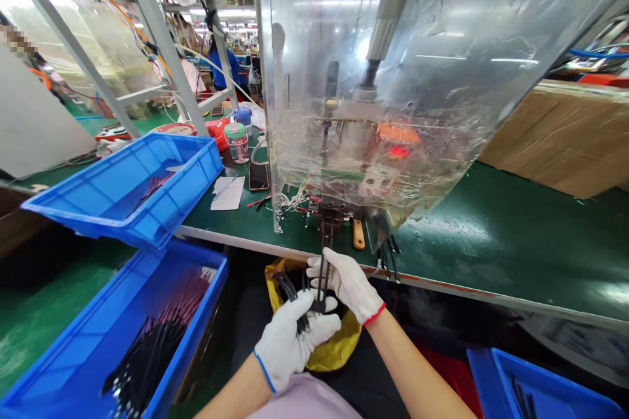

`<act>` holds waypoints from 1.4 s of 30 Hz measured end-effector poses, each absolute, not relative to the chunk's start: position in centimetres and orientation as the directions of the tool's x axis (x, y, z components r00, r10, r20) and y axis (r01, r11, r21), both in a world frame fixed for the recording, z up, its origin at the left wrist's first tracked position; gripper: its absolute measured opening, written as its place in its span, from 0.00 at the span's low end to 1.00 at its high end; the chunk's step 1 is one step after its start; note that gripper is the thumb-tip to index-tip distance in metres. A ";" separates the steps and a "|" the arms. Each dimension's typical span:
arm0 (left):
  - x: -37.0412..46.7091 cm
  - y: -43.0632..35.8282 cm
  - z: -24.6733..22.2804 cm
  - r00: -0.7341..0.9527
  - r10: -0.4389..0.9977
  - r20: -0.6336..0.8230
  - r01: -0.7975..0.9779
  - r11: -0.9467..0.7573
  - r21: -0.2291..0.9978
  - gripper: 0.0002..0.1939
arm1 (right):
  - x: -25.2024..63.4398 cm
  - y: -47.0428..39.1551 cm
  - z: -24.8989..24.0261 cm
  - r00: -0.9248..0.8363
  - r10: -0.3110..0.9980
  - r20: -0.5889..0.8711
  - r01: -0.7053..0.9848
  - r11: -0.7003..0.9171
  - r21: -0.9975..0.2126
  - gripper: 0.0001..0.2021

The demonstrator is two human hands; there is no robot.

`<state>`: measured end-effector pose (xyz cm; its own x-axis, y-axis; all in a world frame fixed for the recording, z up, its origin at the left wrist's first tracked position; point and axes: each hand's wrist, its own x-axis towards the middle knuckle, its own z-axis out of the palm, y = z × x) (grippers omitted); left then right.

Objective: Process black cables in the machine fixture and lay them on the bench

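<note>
My left hand (289, 334), in a white glove with a blue cuff, is closed around several short black cables (286, 285). Two black cable strands (323, 278) run upright from its fingertips toward a dark metal fixture (330, 211) at the table edge. My right hand (350, 280), in a white glove with a red cuff, has its thumb and fingers closed on these strands just below the fixture. Beneath both hands is a yellow bag (346, 348). A machine stands above, behind a clear plastic guard (442, 78) that blurs its parts.
Blue bins (59, 353) at left hold black and reddish cables; another blue bin (555, 383) is at lower right. On the green table (531, 242) are a wooden-handled tool (358, 234), loose black cables (389, 258), a phone (259, 176), a jar (236, 143) and a cardboard box (560, 134).
</note>
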<state>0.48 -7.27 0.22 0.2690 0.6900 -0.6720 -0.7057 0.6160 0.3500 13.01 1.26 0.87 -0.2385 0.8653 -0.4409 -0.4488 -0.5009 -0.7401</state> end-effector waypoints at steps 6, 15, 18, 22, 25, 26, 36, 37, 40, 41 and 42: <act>0.2 -7.4 0.2 0.265 0.697 -0.666 -0.725 0.599 0.340 0.11 | 12.4 3.0 1.3 -0.133 0.903 -0.409 -0.529 -0.414 -0.741 0.14; -1.4 -7.9 -2.2 0.172 0.664 -0.727 -0.750 0.567 0.340 0.11 | 12.2 4.3 1.2 -0.145 0.901 -0.408 -0.563 -0.414 -0.715 0.13; -1.6 -7.8 -2.3 0.146 0.654 -0.743 -0.751 0.562 0.347 0.10 | 12.2 4.8 1.4 -0.133 0.890 -0.435 -0.560 -0.430 -0.708 0.13; -1.7 -7.7 -2.2 0.137 0.650 -0.747 -0.746 0.565 0.354 0.08 | 12.2 5.1 1.8 -0.110 0.877 -0.468 -0.550 -0.446 -0.706 0.15; -1.9 -7.8 -2.5 0.151 0.657 -0.738 -0.740 0.570 0.356 0.09 | 12.2 5.1 1.7 -0.107 0.879 -0.464 -0.550 -0.441 -0.709 0.15; -1.9 -7.9 -2.7 0.157 0.656 -0.738 -0.737 0.575 0.354 0.10 | 12.1 5.1 1.6 -0.113 0.883 -0.456 -0.549 -0.438 -0.712 0.15; -3.2 -9.0 -3.4 0.285 0.700 -0.655 -0.674 0.632 0.382 0.10 | 13.6 3.9 0.9 -0.279 0.885 -0.372 -0.523 -0.465 -0.714 0.13; -3.7 -9.3 -3.5 0.290 0.700 -0.653 -0.636 0.651 0.414 0.11 | 14.2 3.1 0.2 -0.355 0.859 -0.368 -0.502 -0.507 -0.701 0.14; -5.7 -10.1 -3.5 0.370 0.679 -0.634 -0.399 0.732 0.552 0.14 | 15.3 -0.1 -3.2 -0.611 0.658 -0.440 -0.339 -0.719 -0.606 0.23; -6.4 -10.3 -3.5 0.415 0.660 -0.626 -0.287 0.748 0.599 0.15 | 15.2 -1.3 -4.5 -0.661 0.590 -0.465 -0.296 -0.774 -0.560 0.26; -7.0 -10.5 -3.6 0.456 0.635 -0.624 -0.171 0.751 0.638 0.15 | 14.9 -2.4 -5.7 -0.681 0.555 -0.478 -0.293 -0.804 -0.517 0.26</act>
<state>-7.03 -10.46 -3.64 0.4560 0.6346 -0.6240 -0.1707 0.7505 0.6384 14.93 -2.44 -5.72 -0.6811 0.5549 -0.4777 -0.2930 -0.8045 -0.5167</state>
